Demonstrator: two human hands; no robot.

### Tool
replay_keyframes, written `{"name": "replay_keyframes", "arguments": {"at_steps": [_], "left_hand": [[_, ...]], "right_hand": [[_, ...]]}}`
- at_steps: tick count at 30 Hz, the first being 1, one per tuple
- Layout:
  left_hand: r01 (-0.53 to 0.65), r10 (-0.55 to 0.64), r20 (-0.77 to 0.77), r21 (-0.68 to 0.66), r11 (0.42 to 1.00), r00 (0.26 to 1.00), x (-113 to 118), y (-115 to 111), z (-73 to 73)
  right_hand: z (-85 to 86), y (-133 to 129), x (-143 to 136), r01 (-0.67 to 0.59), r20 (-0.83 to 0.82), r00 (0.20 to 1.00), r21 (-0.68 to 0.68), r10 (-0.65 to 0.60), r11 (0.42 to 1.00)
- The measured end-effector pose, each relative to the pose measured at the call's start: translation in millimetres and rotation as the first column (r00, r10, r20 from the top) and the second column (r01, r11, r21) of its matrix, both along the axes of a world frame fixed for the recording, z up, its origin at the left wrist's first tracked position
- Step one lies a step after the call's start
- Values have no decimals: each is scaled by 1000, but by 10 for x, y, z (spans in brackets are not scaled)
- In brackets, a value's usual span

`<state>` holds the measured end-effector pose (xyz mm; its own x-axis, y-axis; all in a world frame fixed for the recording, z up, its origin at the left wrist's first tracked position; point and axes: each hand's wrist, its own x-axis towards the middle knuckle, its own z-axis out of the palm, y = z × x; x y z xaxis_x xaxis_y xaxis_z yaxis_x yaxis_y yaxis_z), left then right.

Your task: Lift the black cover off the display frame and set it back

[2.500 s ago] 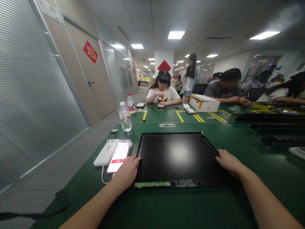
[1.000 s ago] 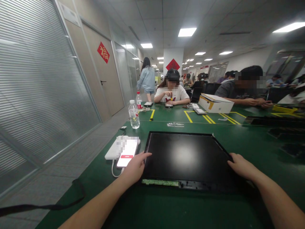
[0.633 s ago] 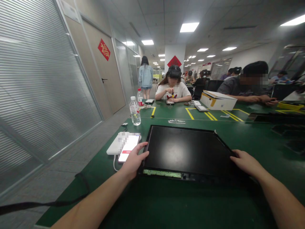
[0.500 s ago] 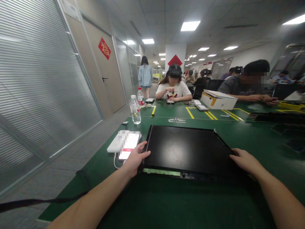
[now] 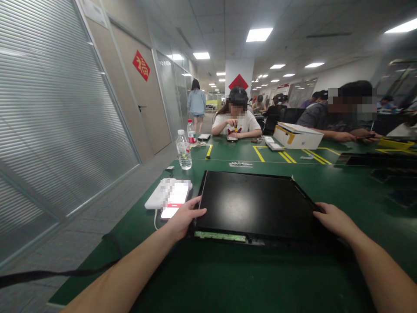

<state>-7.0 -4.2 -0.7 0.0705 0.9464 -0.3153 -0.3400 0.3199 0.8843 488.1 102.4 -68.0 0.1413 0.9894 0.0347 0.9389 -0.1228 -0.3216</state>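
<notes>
Between my hands is a large black display panel (image 5: 257, 204), tilted slightly over the green table. A strip of green circuit board (image 5: 220, 236) shows along its near edge, left of the middle. My left hand (image 5: 184, 217) grips the panel's left side, thumb on the top face and the other fingers partly hidden at the edge. On the opposite side, my right hand (image 5: 334, 221) holds the right edge, its fingertips mostly out of sight underneath. Just left of my left hand lie a lit phone (image 5: 175, 198) and a white box-like device (image 5: 157, 196) with a cable.
Two plastic bottles, a clear one (image 5: 184, 152) and a red-capped one (image 5: 191, 132), stand beyond the phone. Small metal pieces (image 5: 241, 164) lie behind the panel. Across the green table (image 5: 260, 278) a person works by a white box (image 5: 298, 135). Dark parts (image 5: 368, 160) lie at right.
Both hands keep their hold on the display panel, which has barely moved. The view has shifted very slightly. In the background, a walking person is a little farther off.
</notes>
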Motion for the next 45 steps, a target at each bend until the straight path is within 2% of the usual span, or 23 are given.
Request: {"name": "replay_keyframes", "arguments": {"at_steps": [4,8,12,19,26,31,39,41,45], "left_hand": [[5,-4,-21,53,999,1000,-8,-11,-11],[30,-32,12,124,992,999,-14,-17,-17],[31,-35,28,158,987,999,-15,-15,-13],[35,-39,18,171,985,999,-24,-25,-2],[15,-8,-23,300,954,1000,-10,-23,-15],[34,-35,-1,323,946,999,2,-19,-19],[7,-29,67,307,952,997,58,-47,5],[1,-22,69,299,954,997,59,-58,23],[-12,-9,72,288,957,997,37,-57,49]], "right_hand": [[30,-19,-34,7,-43,999,-65,-10,998],[36,-29,-74,69,-84,994,-7,-70,998],[72,-58,-118,66,-140,988,45,-59,997],[167,-106,-182,107,-221,970,40,-95,993],[121,-52,-136,167,-295,945,60,-142,984],[103,-45,-107,225,-369,911,65,-186,972],[161,-101,-169,302,-506,830,50,-236,952],[172,-125,-181,297,-587,780,41,-218,954],[196,-163,-164,224,-750,632,-64,-195,973]]}}
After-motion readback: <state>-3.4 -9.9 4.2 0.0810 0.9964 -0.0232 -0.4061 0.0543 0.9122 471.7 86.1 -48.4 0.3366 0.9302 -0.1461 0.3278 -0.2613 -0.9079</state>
